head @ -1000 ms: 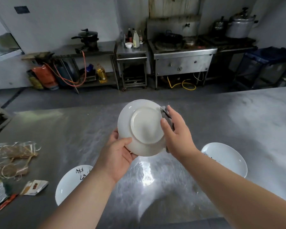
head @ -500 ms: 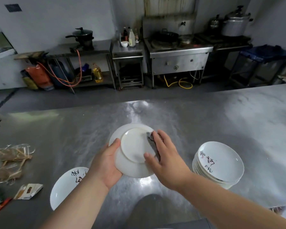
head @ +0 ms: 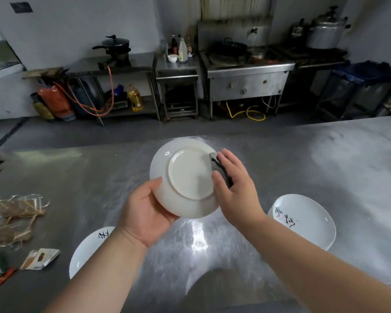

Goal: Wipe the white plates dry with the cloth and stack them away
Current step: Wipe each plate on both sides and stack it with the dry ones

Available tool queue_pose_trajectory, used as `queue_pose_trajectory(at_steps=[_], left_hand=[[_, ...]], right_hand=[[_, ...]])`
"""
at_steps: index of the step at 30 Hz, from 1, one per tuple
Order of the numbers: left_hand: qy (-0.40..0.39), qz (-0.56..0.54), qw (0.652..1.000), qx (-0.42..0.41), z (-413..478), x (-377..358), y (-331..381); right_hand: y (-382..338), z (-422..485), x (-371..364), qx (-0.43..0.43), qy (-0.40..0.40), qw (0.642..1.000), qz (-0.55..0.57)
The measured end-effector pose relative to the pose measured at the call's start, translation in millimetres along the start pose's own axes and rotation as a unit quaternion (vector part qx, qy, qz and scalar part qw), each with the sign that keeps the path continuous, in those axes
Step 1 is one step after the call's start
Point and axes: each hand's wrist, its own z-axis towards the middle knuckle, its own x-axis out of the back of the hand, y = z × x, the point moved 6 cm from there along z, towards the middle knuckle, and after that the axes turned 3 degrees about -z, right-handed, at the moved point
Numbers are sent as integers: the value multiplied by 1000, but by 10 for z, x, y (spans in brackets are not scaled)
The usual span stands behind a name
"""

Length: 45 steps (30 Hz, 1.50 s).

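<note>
Left hand (head: 145, 213) grips the upturned plate (head: 185, 175); right hand (head: 235, 190) fingers (head: 226, 157) pinch the dark cloth (head: 217, 166) against it. Brush characters on the tabletop plate (head: 307, 220): unreadable.

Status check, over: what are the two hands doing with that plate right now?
Left hand grips plate rim, underside showing. Right hand holds dark cloth against it. Nothing in the way.
</note>
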Motion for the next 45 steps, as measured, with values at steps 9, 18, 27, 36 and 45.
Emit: queue_pose_trajectory(at_steps=[9,18,27,36,45], left_hand=[[40,15,999,-11,98,88,-77],[66,-42,996,34,52,-166,-264],[39,-43,996,72,184,-489,-664],[27,134,981,136,442,-797,-1533],[22,288,948,134,1000,-1299,-2337]], right_hand=[[-36,-616,-468,89,-137,985,-54],[-102,-592,-515,57,-142,981,-122],[359,-314,152,66,-4,989,-129],[1256,-320,1777,-324,-126,937,5],[2031,-473,2544,-392,-87,910,103]])
